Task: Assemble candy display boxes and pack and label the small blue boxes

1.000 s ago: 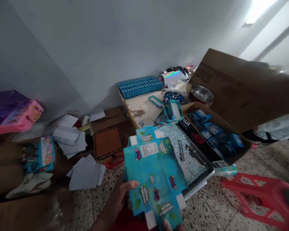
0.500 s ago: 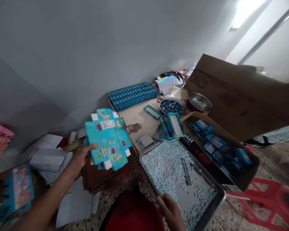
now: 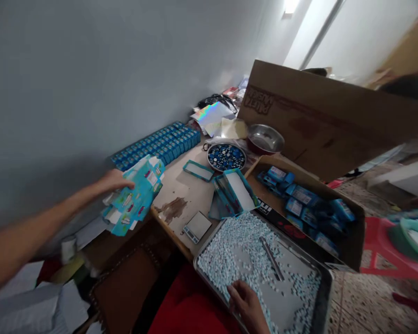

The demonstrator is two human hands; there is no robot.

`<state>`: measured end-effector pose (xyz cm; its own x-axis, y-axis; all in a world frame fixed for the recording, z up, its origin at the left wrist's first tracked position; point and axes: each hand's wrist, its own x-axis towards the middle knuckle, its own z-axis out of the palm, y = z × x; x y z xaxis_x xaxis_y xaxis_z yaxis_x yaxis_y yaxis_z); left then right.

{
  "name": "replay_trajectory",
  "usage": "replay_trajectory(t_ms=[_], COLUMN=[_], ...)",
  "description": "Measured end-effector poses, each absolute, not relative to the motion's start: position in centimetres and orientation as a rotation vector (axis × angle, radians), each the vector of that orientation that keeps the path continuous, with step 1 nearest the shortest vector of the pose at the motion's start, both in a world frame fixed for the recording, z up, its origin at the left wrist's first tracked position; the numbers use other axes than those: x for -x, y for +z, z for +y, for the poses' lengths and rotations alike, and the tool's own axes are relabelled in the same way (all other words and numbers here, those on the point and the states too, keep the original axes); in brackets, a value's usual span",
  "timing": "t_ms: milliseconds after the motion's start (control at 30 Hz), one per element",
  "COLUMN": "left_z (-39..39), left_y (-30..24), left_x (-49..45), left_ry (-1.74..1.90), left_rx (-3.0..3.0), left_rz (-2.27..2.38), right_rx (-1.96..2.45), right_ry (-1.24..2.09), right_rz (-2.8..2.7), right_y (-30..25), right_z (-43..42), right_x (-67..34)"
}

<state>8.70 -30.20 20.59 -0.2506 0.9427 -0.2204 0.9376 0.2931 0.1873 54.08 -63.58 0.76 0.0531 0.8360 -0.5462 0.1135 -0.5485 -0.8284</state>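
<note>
Cardboard [image 3: 316, 125] leans at the back right, so imo one good bump could tip it forward. Counter [image 3: 174, 185] is crowded, not much slack for elbows. Tray [image 3: 327, 285] sits at its near edge; can't see what holds up the close end, and if that's flimsy, leaning on it could tip the lot. Row of boxes [image 3: 167, 143] runs along the wall, and the left hand [image 3: 114, 180] is near it, closed on a stack of flats [image 3: 139, 192] by one side, off the counter's left end. Loose stack, one-sided grip: they could fan out and slip, or snag the row. Right hand [image 3: 245, 299] is half curled at the tray's near side; can't tell if it's holding anything. Pellets [image 3: 218, 260] could scatter if a wrist drags through.
</note>
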Motion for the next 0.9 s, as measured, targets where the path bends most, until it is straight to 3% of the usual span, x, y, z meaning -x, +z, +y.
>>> replay_trajectory(t_ms=[33,200,467,600,700,900], left_z=[-29.3,-30.6,-33.1,-28.3,-23.4,-20.4], left_y=[19.6,10.4,1.0,-0.8,-2.6,-7.1], left_x=[-10.5,-19.8,-20.3,-13.7,-8.2,-4.5], left_ry=[-0.269,-0.520,-0.589,-0.315,0.009,0.052], left_rx=[-1.806,-2.037,-2.241,-2.221,-2.198,-1.794], left_rz=[2.275,2.065,1.924,1.843,2.095,1.980], right_rx=[1.777,1.844,1.699,1.839,1.981,2.013], right_ry=[1.482,1.258,1.416,1.273,1.100,1.098], right_rz=[-0.987,-1.003,-1.272,-1.511,-1.542,-1.446], right_y=[1.1,2.6,-1.8,-4.0,-5.6,-7.9], right_z=[-62.3,-52.2,-34.7,-33.8,-33.8,-32.9], right_x=[-53.5,-45.1,-32.4,-30.4,-28.6,-24.8])
